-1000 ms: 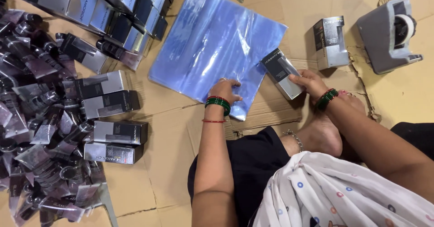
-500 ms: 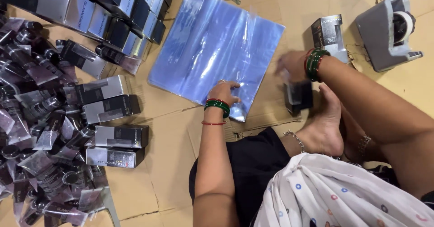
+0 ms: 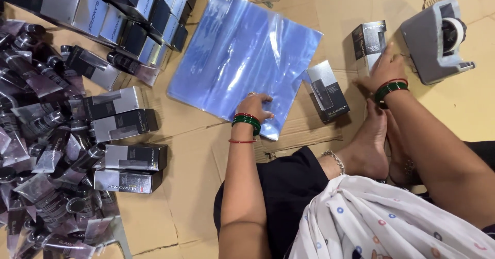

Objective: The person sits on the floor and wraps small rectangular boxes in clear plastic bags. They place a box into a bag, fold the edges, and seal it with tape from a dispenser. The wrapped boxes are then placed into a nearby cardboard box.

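We had our left hand (image 3: 253,106) flat, fingers spread, on the near edge of the clear plastic sheet (image 3: 242,58) mid-frame, while our right hand (image 3: 385,69), fingers loosely open, touched the upright silver-black box (image 3: 368,42) at upper right, beside the tape dispenser (image 3: 435,39)

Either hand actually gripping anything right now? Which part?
Left hand presses flat on the plastic sheets near their lower edge. Right hand touches the upright box at its lower side; a closed grip cannot be told.
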